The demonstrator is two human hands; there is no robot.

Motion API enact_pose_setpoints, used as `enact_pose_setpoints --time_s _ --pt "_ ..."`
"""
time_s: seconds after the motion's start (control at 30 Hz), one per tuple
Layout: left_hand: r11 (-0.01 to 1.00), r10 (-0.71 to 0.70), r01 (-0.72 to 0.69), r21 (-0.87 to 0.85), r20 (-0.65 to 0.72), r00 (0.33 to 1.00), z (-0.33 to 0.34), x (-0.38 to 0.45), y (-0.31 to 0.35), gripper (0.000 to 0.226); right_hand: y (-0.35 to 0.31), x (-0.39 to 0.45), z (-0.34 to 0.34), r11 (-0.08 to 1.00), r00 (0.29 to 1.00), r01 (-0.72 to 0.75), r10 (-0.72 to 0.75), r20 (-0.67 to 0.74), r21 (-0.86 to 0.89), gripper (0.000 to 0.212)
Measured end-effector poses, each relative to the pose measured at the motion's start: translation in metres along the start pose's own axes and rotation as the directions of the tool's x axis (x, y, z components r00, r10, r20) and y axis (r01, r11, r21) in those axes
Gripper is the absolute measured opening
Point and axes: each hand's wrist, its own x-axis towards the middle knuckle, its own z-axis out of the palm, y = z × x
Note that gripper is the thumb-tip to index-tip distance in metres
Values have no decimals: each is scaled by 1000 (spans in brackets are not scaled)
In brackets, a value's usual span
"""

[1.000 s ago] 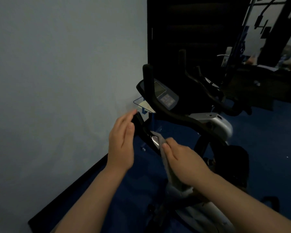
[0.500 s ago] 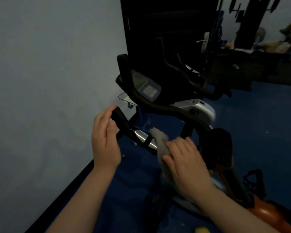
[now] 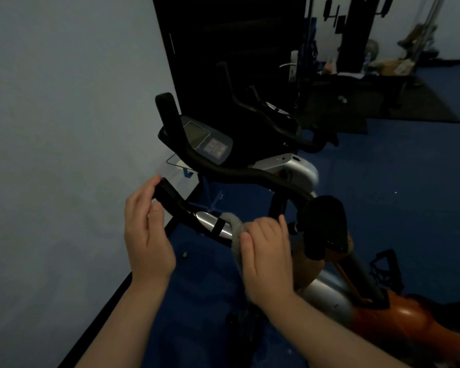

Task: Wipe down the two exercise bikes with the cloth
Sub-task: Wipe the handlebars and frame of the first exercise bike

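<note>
Standing on a blue floor (image 3: 383, 208) beside a pale wall (image 3: 51, 128), the exercise bike (image 3: 290, 171) has its handlebar (image 3: 186, 211) end pinched by the left hand (image 3: 146, 235); the right hand (image 3: 266, 258) clasps the cloth (image 3: 235, 229) around the bar.

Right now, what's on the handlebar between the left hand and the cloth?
Head view: between the left hand and the cloth lies black grip, then the silver sensor plate crossed by a black band.
</note>
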Motion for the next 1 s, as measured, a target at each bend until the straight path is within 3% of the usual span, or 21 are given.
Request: enact_pose_setpoints --time_s 0.1,0.23,0.33,0.37,0.47,0.53,0.63,0.8,0.9,0.93,1.0 --pt "1000 -3 3 0 20 1000 -2 0 0 38 14 12 -3 996 993 91 -89 74 -23 39" --pt "1000 5 -5 10 19 1000 -2 0 0 38 19 46 -16 993 983 -69 51 177 94 38" --pt "1000 -18 18 -9 2 1000 1 -1 -1 38 10 21 -13 977 992 -122 115 49 176 25" --pt "1000 -20 20 -13 -5 1000 1 -1 0 39 8 4 -12 971 991 -134 134 13 196 30" --pt "1000 -11 10 -4 -28 1000 4 -2 -1 39 7 -29 -7 975 990 -141 134 52 172 50" --pt "1000 -12 12 9 -35 999 5 -2 -1 39 14 -15 -5 982 994 -86 74 76 168 50" --pt "1000 -17 18 15 -48 999 6 -2 1 38 26 32 -11 938 990 -122 93 104 324 42" --pt "999 -11 13 38 -37 999 3 -3 0 38 31 22 11 847 991 -90 129 -37 524 35" --pt "998 -30 33 48 -50 998 5 -4 3 39 42 16 11 865 996 78 -44 -81 495 43" --pt "998 -42 45 51 -57 997 6 -4 5 39 47 24 10 846 998 61 -35 -60 530 43" --pt "995 -79 82 50 -65 995 8 -4 10 39 48 39 5 780 993 -82 116 -14 620 38"
